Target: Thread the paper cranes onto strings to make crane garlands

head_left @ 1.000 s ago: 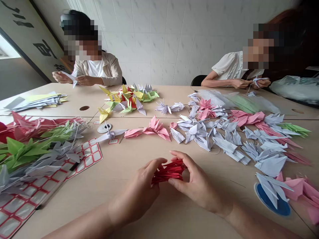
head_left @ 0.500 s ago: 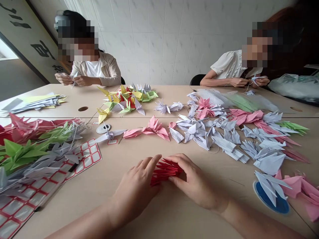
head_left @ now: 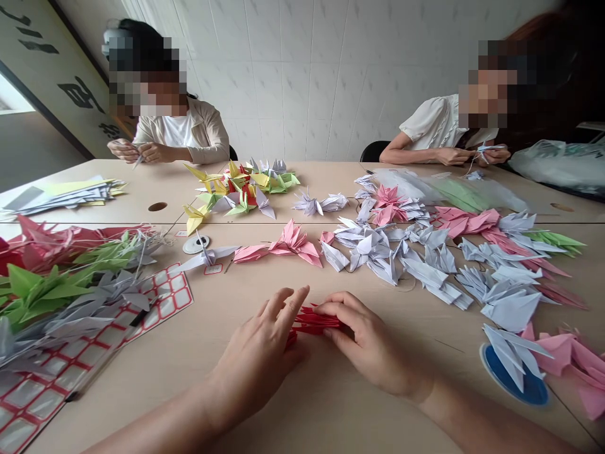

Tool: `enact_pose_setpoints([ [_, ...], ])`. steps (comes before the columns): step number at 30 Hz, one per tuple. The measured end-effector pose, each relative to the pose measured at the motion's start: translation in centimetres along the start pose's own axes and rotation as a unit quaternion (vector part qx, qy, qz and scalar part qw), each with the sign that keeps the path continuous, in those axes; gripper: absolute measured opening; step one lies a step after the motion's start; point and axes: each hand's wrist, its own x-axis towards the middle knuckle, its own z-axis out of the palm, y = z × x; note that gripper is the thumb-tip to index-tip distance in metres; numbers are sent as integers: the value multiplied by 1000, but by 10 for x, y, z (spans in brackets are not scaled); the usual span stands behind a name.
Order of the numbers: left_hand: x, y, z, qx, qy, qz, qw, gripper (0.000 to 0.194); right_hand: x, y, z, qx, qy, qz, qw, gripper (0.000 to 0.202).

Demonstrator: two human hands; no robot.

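A bundle of red folded paper (head_left: 312,321) lies on the table between my hands, partly hidden by them. My right hand (head_left: 359,337) pinches its right end between thumb and fingers. At the bundle's left side is my left hand (head_left: 265,350), its index and middle fingers raised and spread; its thumb side is against the red paper, and what the hidden fingers hold cannot be made out. Beyond my hands, a pink folded paper piece (head_left: 293,243) and many pale blue-white folded cranes (head_left: 368,249) lie in a row.
Red, green and white paper strings (head_left: 42,290) lie at left on a red-grid sheet (head_left: 170,293). Yellow and green cranes (head_left: 241,186) are at the back. A blue disc (head_left: 515,378) sits at right. Two people (head_left: 177,129) (head_left: 437,123) across the table (head_left: 392,416) handle paper.
My left fingers have lifted and spread a little. My right fingers have closed further on the red bundle, which looks narrower. The left co-worker's hands have shifted slightly.
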Motion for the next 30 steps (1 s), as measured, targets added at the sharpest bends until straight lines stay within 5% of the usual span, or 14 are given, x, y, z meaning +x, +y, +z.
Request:
enact_pose_setpoints([
  [8,-4,8,-11,135,-80,-25,987,71,0,1,1,-19,16,-18,1000,39],
  [17,0,-7,6,34,54,91,994,72,0,-2,0,-15,32,-15,999,35],
  [30,-4,-7,4,12,-26,30,999,102,-1,-1,0,-47,39,-11,998,44],
])
